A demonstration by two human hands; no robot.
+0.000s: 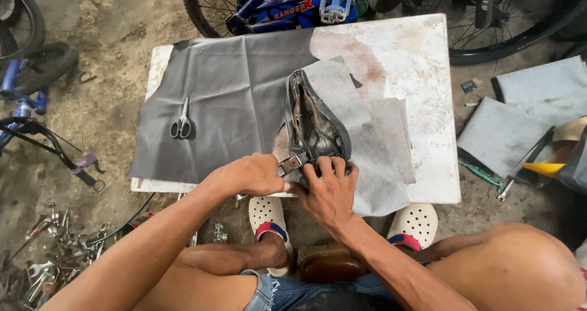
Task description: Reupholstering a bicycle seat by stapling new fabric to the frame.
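**Both hands bunched up at center frame**

Bare forearms come in from the bottom, converging mid-frame. Left hand is curled into a closed fist, knuckles up. Right hand sits just beside it, fingers bent and pressing down.

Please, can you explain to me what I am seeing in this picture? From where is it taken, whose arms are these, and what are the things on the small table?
The picture comes from one camera worn on a person's head, looking down. The two bare arms are that person's own. On the stained white low table lies a dark grey sheet of material with grey-handled metal scissors on it. The left hand grips a small metal tool, pressed against a worn black bicycle saddle turned upside down. The right hand steadies the saddle's near end. Blue bicycles stand behind.
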